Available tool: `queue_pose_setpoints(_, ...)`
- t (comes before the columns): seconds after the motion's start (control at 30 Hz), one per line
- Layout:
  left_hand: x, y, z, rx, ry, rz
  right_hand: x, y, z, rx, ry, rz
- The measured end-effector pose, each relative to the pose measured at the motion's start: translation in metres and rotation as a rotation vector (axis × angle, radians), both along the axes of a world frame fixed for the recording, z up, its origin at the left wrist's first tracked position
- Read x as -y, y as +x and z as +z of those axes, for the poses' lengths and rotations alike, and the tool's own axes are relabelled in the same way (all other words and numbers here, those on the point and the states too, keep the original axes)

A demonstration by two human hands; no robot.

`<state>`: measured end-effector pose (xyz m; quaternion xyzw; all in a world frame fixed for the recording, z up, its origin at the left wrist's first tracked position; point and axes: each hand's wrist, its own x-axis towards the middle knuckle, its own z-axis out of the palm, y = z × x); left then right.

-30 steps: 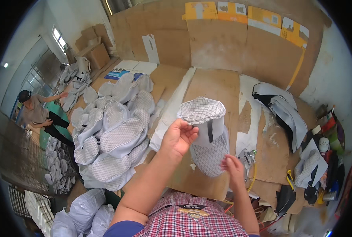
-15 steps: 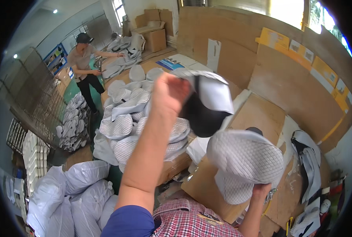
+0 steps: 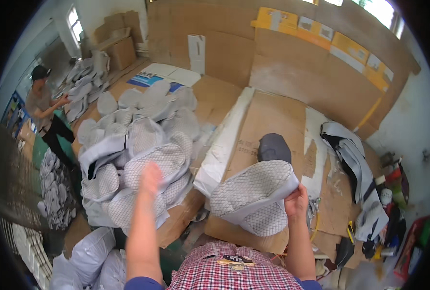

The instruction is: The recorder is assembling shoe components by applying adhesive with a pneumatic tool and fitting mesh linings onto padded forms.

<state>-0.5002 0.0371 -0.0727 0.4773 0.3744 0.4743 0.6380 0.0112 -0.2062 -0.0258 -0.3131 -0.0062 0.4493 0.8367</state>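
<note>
At lower centre of the frame, a grey diamond-quilted fabric piece (image 3: 251,188) is held at its edge by the right hand (image 3: 296,199). The left hand (image 3: 150,180), blurred, is seen before a pile of quilted pieces (image 3: 147,161) at centre left; its grip cannot be told. Beyond, a dark grey pad (image 3: 275,147) is laid on cardboard (image 3: 275,112).

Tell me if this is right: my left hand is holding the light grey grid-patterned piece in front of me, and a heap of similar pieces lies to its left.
Not quite: the head view shows your right hand, not your left hand, holding the light grey grid-patterned piece. The heap of similar pieces does lie to its left.
</note>
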Motion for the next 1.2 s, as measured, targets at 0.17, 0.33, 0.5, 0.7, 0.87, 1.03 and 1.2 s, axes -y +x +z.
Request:
queue_pose_setpoints(0.17,0.15,0.231,-0.025,-0.124,-0.868,-0.197,0.09,0.003,0.017,0.012,-0.138,-0.054)
queue_pose_setpoints(0.33,0.149,0.24,0.008,-0.354,-0.51,-0.418,0.174,-0.001,-0.037,0.47,-0.936,0.415)
queue_pose_setpoints(0.5,0.161,0.272,0.011,-0.525,-0.05,-0.736,0.178,0.002,-0.059,0.7,-0.845,0.184)
queue_pose_setpoints(0.7,0.175,0.308,0.044,-0.566,0.019,-0.949,0.141,0.027,0.016,1.279,-0.622,0.411)
queue_pose_setpoints(0.87,0.148,0.377,0.155,-0.611,0.468,-1.222,0.14,0.048,0.01,0.957,-0.546,0.826)
queue_pose_setpoints(1.03,0.12,0.454,0.233,-0.801,1.287,-0.687,0.119,0.027,0.016,0.56,-0.468,0.458)
queue_pose_setpoints(1.2,0.141,0.455,0.152,-0.839,0.977,-0.252,0.108,0.028,-0.023,0.391,-0.636,0.557)
